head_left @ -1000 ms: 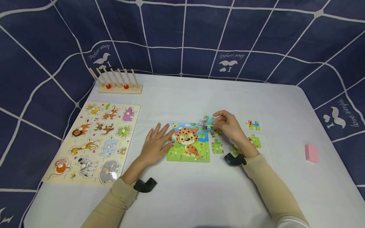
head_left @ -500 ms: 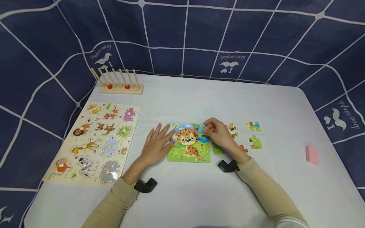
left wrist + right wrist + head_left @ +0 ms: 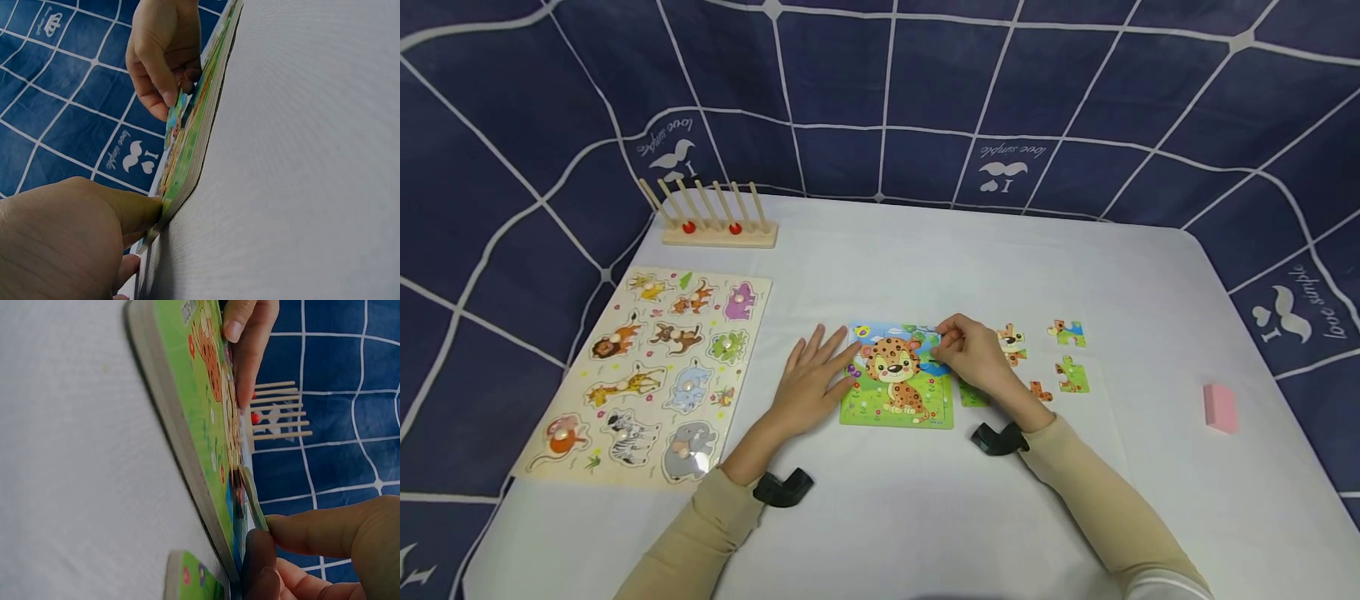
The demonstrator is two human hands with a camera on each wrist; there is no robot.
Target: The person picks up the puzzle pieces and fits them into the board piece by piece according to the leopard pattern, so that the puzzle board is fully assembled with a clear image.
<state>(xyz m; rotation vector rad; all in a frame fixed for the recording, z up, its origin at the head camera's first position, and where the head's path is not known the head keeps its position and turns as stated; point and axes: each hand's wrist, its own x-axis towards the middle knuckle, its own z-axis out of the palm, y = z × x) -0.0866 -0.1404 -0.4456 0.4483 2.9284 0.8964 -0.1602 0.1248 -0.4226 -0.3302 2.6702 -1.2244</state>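
A leopard jigsaw puzzle board lies on the white table in front of me. My left hand rests at its left side with fingers spread, the thumb on the board's edge. Over the upper right corner, my right hand pinches a jigsaw piece between thumb and fingers. In the right wrist view this piece stands tilted against the board's picture. From the left wrist view the piece shows green and blue. The right hand hides most of that corner in the head view.
Several loose jigsaw pieces lie right of the board, including a green one and a blue-green one. A wooden animal peg puzzle is at left. Behind it stands a pegged wooden rack with red beads. A pink block sits far right.
My right hand has moved left and slightly down with the jigsaw piece, from above the loose pieces to the board's upper right corner. The left hand has stayed in place.
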